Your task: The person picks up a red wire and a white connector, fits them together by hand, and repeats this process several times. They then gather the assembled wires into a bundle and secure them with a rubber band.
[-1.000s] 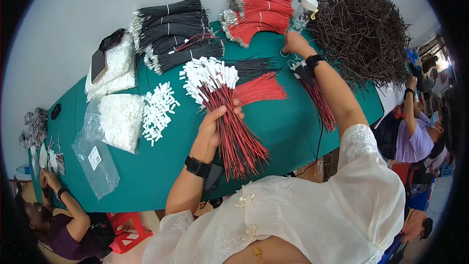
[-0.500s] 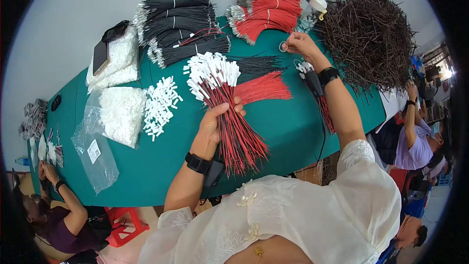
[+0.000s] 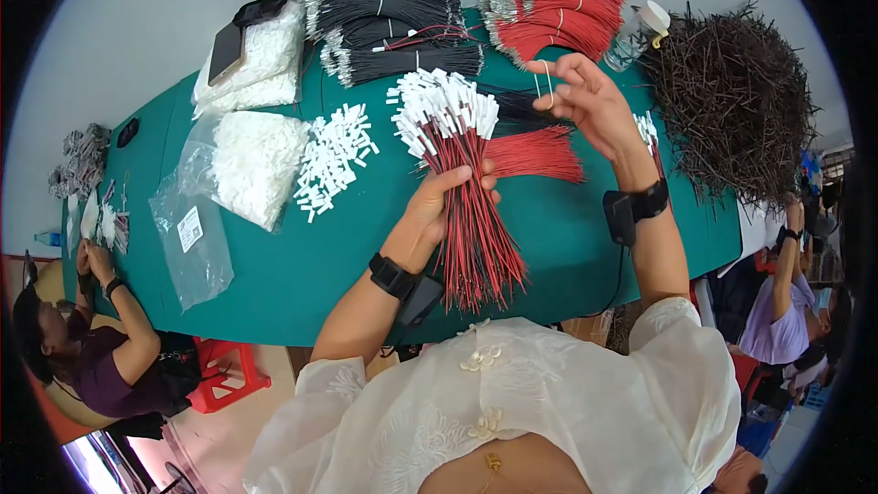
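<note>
My left hand (image 3: 433, 205) is closed round a thick bundle of red and black wires (image 3: 480, 247), with white plastic connectors (image 3: 448, 110) fanned out at its upper end. Up and to the right of the bundle, my right hand (image 3: 593, 108) has a thin white rubber band (image 3: 548, 84) looped over its spread fingers, stretched between them. Below this hand lie loose red wires (image 3: 540, 155) and black wires (image 3: 517, 105) on the table. Another bunch of wires with white connectors (image 3: 647, 132) is partly hidden behind my right forearm.
Loose white connectors (image 3: 334, 160) and bags of them (image 3: 256, 165) lie to the left. Tied black wire bundles (image 3: 393, 0) and red wire bundles (image 3: 567, 9) line the back, near a clear bottle (image 3: 626, 44). A brown heap (image 3: 736, 101) stands right. Co-workers sit on both sides.
My right hand has come nearer the bundle, its fingers spreading the rubber band apart. The view has shifted; my left hand still grips the wires.
</note>
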`<state>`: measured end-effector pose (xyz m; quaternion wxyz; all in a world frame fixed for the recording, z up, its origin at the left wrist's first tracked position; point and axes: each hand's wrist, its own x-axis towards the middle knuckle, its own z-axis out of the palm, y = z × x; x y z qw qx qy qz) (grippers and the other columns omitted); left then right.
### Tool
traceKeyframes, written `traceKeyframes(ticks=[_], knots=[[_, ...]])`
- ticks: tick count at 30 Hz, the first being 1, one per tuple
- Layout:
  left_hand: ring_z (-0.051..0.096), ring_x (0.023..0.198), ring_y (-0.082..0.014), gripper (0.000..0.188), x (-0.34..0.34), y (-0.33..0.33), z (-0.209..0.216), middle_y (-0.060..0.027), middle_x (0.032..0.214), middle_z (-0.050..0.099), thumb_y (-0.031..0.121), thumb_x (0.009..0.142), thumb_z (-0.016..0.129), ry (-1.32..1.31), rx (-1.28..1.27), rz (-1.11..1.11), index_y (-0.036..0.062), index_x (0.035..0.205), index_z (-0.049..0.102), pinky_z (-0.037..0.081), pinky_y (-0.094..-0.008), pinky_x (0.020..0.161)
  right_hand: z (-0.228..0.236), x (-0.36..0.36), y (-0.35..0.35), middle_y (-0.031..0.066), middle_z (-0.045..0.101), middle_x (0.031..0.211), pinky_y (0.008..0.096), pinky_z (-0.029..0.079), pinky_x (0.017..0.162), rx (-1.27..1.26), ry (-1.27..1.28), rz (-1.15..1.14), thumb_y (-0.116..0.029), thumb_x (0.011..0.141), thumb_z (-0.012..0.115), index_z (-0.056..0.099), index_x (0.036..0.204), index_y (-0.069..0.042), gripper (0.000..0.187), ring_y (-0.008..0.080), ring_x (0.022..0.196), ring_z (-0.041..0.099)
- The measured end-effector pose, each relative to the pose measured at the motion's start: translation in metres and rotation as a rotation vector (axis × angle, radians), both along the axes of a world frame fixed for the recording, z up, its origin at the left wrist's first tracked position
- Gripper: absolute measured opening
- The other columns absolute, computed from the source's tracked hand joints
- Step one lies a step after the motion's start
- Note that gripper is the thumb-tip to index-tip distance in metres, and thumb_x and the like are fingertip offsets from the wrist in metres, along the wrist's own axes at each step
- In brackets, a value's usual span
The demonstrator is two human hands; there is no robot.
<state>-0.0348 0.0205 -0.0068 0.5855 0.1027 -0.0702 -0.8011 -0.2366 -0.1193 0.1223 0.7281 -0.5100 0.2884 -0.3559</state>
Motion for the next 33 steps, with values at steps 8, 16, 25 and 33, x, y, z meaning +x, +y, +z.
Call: traceKeyframes(ticks=[8, 16, 25, 33], knots=[[0.065, 0.085, -0.0232, 0.034, 0.002, 0.004, 0.007, -0.0110, 0.096, 0.064, 0.012, 0.083, 0.070, 0.009, 0.047, -0.118, -0.0013, 0.111, 0.056, 0.058, -0.0434, 0.079, 0.047, 0.036, 0.061, 0.0060, 0.056, 0.134, 0.0261, 0.048, 0.070, -1.025, 0.784, 0.223, -0.011, 0.070, 0.079, 0.052, 0.104, -0.010, 0.043, 0.0137, 0.080, 0.063], [0.066, 0.076, -0.0232, 0.031, -0.003, 0.008, 0.017, -0.0128, 0.094, 0.064, 0.011, 0.083, 0.070, -0.167, 0.103, -0.124, -0.0014, 0.109, 0.057, 0.060, -0.0399, 0.067, 0.038, 0.058, 0.063, -0.0011, 0.051, 0.132, 0.0331, 0.041, 0.079, -1.804, 0.958, 0.529, -0.020, 0.058, 0.080, 0.055, 0.108, -0.018, 0.056, 0.0170, 0.094, 0.057], [0.064, 0.069, -0.0209, 0.021, 0.001, 0.004, 0.025, -0.0115, 0.082, 0.064, 0.018, 0.085, 0.066, -0.255, 0.017, -0.152, -0.0010, 0.094, 0.061, 0.054, -0.0333, 0.056, 0.043, 0.059, 0.060, -0.0018, 0.051, 0.132, 0.0312, 0.042, 0.079, -2.041, 1.037, 0.483, -0.024, 0.062, 0.077, 0.056, 0.121, -0.023, 0.062, 0.0145, 0.088, 0.058], [0.061, 0.065, -0.0192, 0.025, 0.007, 0.008, 0.031, -0.0109, 0.080, 0.061, 0.017, 0.084, 0.063, -0.162, -0.131, -0.187, -0.0002, 0.101, 0.060, 0.050, -0.0316, 0.059, 0.061, 0.038, 0.043, 0.0022, 0.045, 0.144, 0.0357, 0.046, 0.081, -1.652, 1.039, 0.399, -0.028, 0.061, 0.082, 0.052, 0.133, -0.021, 0.078, 0.0213, 0.101, 0.060]])
